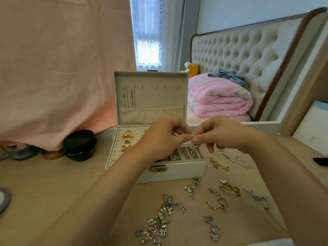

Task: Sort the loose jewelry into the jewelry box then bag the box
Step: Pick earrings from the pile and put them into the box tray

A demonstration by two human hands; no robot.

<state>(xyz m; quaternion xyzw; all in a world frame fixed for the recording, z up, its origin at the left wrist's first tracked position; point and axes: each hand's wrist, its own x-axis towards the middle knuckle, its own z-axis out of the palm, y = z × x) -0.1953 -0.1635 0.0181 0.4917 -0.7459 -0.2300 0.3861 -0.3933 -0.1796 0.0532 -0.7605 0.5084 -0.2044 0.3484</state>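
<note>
Above the open jewelry box (pixel 177 170), our left hand (pixel 163 137) and right hand (pixel 221 134) pinch a small dangling earring (pixel 193 144); loose jewelry (pixel 163 221) lies scattered on the table (pixel 53 192).

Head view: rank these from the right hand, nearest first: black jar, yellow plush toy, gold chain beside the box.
1. Gold chain: on the table, just below the right hand.
2. Black jar: left side of the table.
3. Yellow plush toy: far back on the bed.
</note>
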